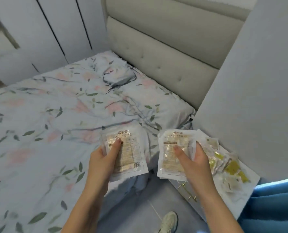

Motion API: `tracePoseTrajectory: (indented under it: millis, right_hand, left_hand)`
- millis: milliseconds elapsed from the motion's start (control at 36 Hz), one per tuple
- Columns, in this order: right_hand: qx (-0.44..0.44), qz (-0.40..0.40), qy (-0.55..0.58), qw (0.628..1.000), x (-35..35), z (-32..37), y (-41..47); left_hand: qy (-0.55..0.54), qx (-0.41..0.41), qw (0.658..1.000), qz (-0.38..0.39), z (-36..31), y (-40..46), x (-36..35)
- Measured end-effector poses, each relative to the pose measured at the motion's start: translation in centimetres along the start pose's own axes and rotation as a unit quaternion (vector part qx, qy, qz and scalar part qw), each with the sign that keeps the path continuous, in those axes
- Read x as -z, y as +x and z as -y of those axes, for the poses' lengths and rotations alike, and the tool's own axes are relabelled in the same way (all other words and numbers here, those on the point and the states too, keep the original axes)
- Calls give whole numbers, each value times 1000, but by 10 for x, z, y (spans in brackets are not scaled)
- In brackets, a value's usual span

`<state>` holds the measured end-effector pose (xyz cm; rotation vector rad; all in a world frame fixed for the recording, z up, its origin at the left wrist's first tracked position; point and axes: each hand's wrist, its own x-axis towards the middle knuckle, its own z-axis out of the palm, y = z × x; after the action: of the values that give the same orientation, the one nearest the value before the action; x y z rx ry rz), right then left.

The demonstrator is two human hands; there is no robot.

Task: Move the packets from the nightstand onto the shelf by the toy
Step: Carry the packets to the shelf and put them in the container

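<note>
Clear plastic, crinkled and printed with a beige label: one packet (pixel 128 152) in the left hand (pixel 104 161), held over the edge of the bed (pixel 38 115), thumb pressed on its face, other fingers tucked behind and out of sight. Second packet (pixel 171 153) in the right hand (pixel 196 163), on top of a small stack of the same kind, thumb across the front, fingers (pixel 198 147) curled round the right edge, pinching the stack. Both held level and side by side, apart from each other, faces up toward the camera. More packets (pixel 227 167), some with yellow-green contents, strewn on the white nightstand (pixel 251 177) just right of the right hand, a few overlapping. Gold drawer handle (pixel 187 192) on the nightstand front below. Floral sheet in pale blue, pink and green over the bed; grey tufted headboard (pixel 165 52) behind. White wardrobe doors (pixel 55 27) at upper left. Blue curtain (pixel 278 204) at lower right. One pale shoe (pixel 169 221) on the grey floor between bed and nightstand.
</note>
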<state>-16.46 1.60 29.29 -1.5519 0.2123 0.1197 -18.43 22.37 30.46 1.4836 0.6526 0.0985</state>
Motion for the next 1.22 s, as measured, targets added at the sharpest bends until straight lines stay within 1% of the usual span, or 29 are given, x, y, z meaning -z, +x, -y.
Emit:
tracePoseTrajectory:
  millis: [139, 222, 389, 500, 639, 722, 778, 917, 1083, 1167, 1222]
  right_hand:
    - [12, 75, -21, 997, -101, 6, -80]
    - [26, 144, -23, 989, -170, 10, -131]
    - [30, 311, -27, 949, -307, 24, -239]
    - [31, 419, -39, 907, -385, 26, -303]
    - [40, 511, -64, 857, -474, 13, -373]
    - [36, 548, -82, 832, -525, 2, -408]
    - [30, 564, -87, 821, -557, -6, -428]
    - [25, 592, -87, 801, -647, -23, -466]
    - [14, 625, -67, 778, -758, -26, -503]
    - [23, 639, -67, 766, -807, -26, -526]
    - [17, 643, -65, 763, -833, -28, -541]
  left_hand:
    - [-41, -25, 995, -91, 1, -56, 140]
    - [-59, -39, 986, -148, -1, -96, 222]
    - [-98, -58, 957, -269, 5, -177, 382]
    - [-146, -58, 919, -362, 19, -232, 467]
    - [-178, -57, 857, -481, 42, -287, 553]
    - [-191, -49, 828, -525, 51, -306, 598]
    - [-197, -46, 816, -541, 55, -312, 628]
    - [-196, -46, 795, -573, 61, -310, 713]
    - [-201, -53, 766, -608, 54, -299, 816]
    - [-210, -45, 749, -627, 52, -297, 861]
    - [-214, -37, 743, -633, 52, -298, 887]
